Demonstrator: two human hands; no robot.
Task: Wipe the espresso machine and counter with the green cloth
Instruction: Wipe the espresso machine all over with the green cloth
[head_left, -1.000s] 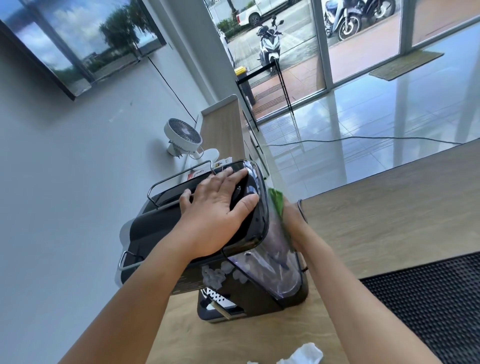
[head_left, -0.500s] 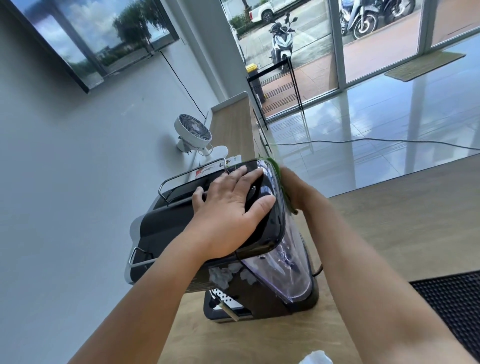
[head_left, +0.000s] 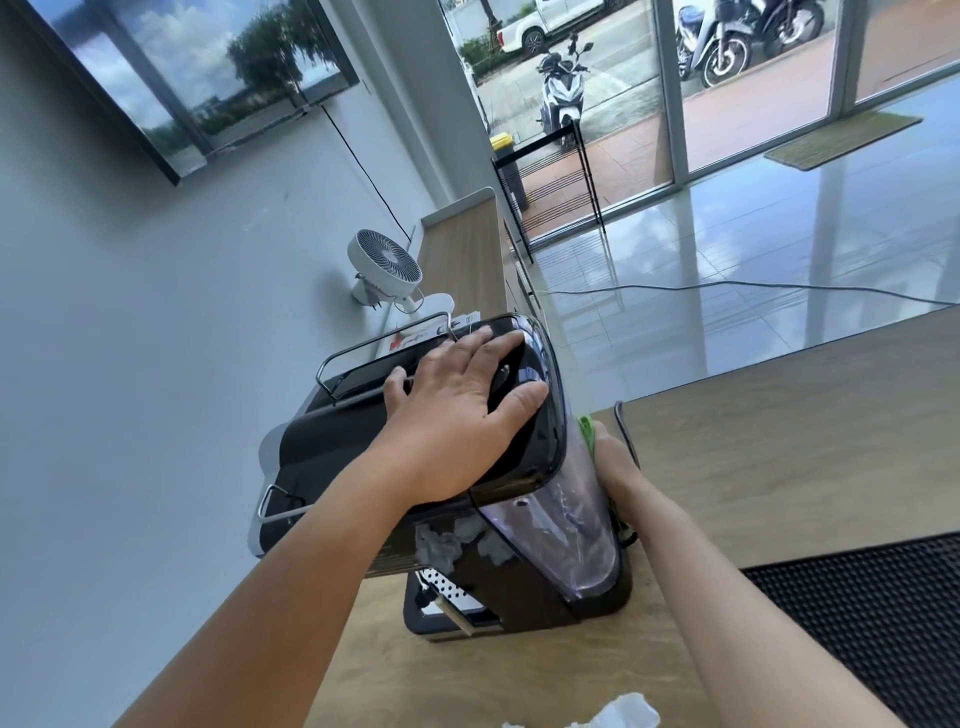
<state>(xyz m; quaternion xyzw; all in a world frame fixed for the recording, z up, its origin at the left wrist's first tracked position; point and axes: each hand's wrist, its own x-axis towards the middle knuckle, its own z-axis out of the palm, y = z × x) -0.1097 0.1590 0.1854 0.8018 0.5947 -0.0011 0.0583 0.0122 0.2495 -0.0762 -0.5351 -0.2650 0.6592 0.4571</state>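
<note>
The black espresso machine stands on the wooden counter, its clear water tank facing right. My left hand lies flat on the machine's top with fingers spread. My right hand presses the green cloth against the far side of the tank, about halfway down. Only a strip of the cloth shows above the hand; the fingers are hidden behind the tank.
A white desk fan stands behind the machine near the wall. A black rubber mat covers the counter at the right. Crumpled white paper lies at the near edge. A black cable runs behind my right hand.
My right hand and the cloth slid up to the tank's top edge, then back down its far side. The left hand stayed on top of the machine.
</note>
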